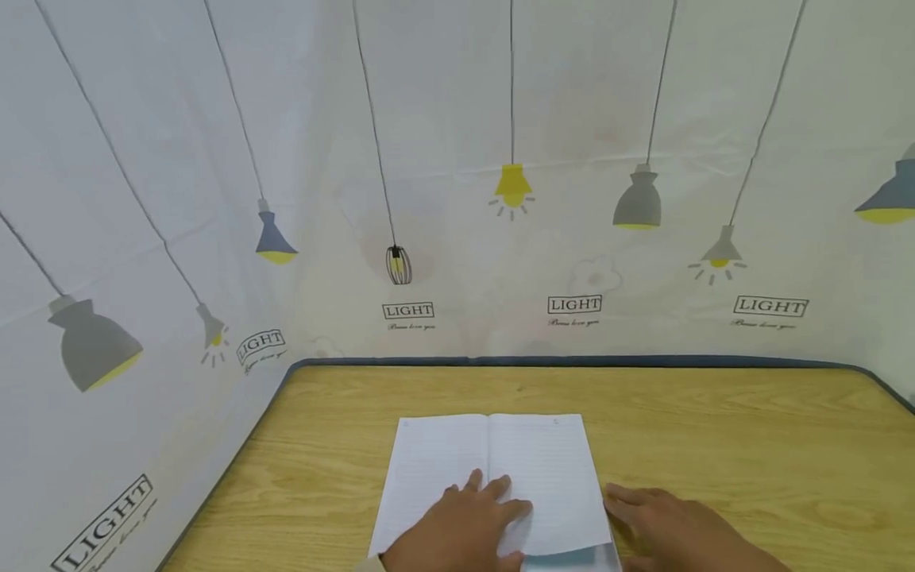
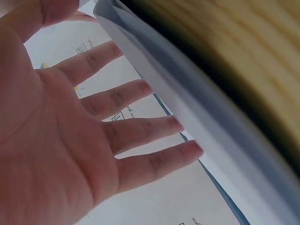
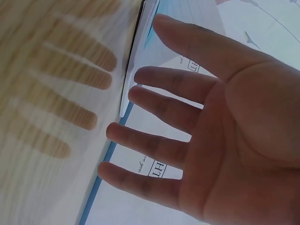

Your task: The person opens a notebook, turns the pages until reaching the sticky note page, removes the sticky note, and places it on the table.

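An open notebook (image 1: 539,461) with white lined pages lies on the wooden table. My left hand (image 1: 465,520) rests on it near the centre fold, fingers spread. The left wrist view shows the fingertips of that hand (image 2: 65,136) against the white page (image 2: 178,103). Beside the right edge of the notebook is my right hand (image 1: 672,520), its fingers straight. In the right wrist view this hand (image 3: 201,117) holds nothing, with the notebook's edge (image 3: 140,56) by the thumb and index finger; I cannot tell whether they touch it. A light blue surface (image 1: 561,558) shows below the right page's lower edge.
The wood-grain table (image 1: 772,445) extends on both sides of the notebook and behind it. Along its back and left runs a dark blue border (image 1: 572,361). A pale cloth (image 1: 457,119) printed with hanging lamps rises behind the table and at its left.
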The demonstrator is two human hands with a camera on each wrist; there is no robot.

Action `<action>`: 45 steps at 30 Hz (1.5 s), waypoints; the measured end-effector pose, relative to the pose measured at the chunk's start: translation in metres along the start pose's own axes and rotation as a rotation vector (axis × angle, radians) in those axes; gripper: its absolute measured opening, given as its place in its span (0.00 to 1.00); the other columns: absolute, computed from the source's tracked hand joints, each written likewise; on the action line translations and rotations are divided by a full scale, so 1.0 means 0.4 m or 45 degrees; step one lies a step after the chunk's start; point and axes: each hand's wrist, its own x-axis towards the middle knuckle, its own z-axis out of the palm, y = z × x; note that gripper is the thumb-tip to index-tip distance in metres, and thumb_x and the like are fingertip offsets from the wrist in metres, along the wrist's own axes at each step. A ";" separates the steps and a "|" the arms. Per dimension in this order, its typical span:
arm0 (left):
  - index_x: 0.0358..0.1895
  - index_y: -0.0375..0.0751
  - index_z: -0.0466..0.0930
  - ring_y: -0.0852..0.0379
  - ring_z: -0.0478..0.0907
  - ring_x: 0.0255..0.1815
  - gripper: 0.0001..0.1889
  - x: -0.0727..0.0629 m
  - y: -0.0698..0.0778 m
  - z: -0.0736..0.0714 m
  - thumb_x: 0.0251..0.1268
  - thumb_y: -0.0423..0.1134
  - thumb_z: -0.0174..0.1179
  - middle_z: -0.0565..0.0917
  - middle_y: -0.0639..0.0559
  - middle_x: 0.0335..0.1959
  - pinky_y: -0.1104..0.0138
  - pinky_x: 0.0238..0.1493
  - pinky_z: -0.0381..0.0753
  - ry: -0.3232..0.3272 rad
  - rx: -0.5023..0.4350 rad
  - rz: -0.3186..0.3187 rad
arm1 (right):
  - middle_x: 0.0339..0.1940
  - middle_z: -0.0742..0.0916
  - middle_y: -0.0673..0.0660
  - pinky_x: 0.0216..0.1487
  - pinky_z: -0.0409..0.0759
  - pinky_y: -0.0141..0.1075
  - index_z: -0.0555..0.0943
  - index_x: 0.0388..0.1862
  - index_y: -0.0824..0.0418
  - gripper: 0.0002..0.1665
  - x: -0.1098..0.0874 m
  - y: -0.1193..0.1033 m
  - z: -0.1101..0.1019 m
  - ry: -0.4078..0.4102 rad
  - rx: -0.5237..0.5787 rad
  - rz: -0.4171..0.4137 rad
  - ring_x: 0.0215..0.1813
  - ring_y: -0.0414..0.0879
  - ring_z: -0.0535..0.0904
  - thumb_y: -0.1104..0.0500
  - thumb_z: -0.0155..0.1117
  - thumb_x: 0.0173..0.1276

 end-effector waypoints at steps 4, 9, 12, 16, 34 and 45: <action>0.65 0.67 0.74 0.41 0.74 0.66 0.25 0.006 0.007 0.003 0.64 0.59 0.62 0.74 0.57 0.69 0.47 0.53 0.81 -0.003 0.041 -0.017 | 0.69 0.79 0.59 0.54 0.79 0.58 0.77 0.67 0.60 0.41 -0.001 0.003 -0.007 -0.012 0.029 -0.051 0.62 0.64 0.78 0.42 0.74 0.59; 0.62 0.63 0.77 0.43 0.80 0.59 0.23 0.015 0.025 0.008 0.63 0.58 0.61 0.78 0.56 0.65 0.50 0.44 0.84 0.052 0.121 -0.042 | 0.69 0.79 0.59 0.53 0.79 0.61 0.79 0.65 0.56 0.40 0.003 -0.002 -0.006 -0.042 0.103 -0.062 0.60 0.65 0.79 0.37 0.72 0.57; 0.60 0.60 0.79 0.48 0.83 0.53 0.21 0.017 0.030 0.007 0.65 0.58 0.61 0.81 0.56 0.60 0.52 0.40 0.85 0.094 0.116 -0.047 | 0.69 0.79 0.60 0.52 0.79 0.62 0.80 0.64 0.56 0.40 0.004 -0.006 -0.003 -0.041 0.107 -0.069 0.60 0.66 0.79 0.36 0.71 0.58; 0.57 0.58 0.81 0.56 0.84 0.46 0.19 0.016 0.032 0.004 0.66 0.57 0.61 0.85 0.58 0.52 0.59 0.35 0.83 0.169 0.102 -0.025 | 0.68 0.80 0.60 0.53 0.78 0.63 0.80 0.65 0.56 0.40 0.002 -0.009 -0.003 -0.037 0.123 -0.086 0.60 0.66 0.79 0.36 0.71 0.59; 0.31 0.51 0.83 0.66 0.74 0.19 0.07 0.008 0.038 -0.029 0.65 0.47 0.64 0.81 0.61 0.22 0.72 0.20 0.61 0.613 0.259 0.099 | 0.66 0.82 0.59 0.53 0.79 0.60 0.81 0.63 0.57 0.34 0.010 -0.010 0.011 -0.033 0.083 -0.056 0.60 0.65 0.78 0.48 0.76 0.57; 0.19 0.51 0.75 0.70 0.59 0.12 0.15 -0.015 0.020 -0.066 0.64 0.43 0.63 0.69 0.64 0.12 0.73 0.15 0.53 0.838 0.158 -0.003 | 0.64 0.83 0.58 0.51 0.81 0.57 0.83 0.60 0.55 0.32 0.004 -0.014 0.011 0.018 0.000 -0.051 0.58 0.63 0.81 0.48 0.77 0.56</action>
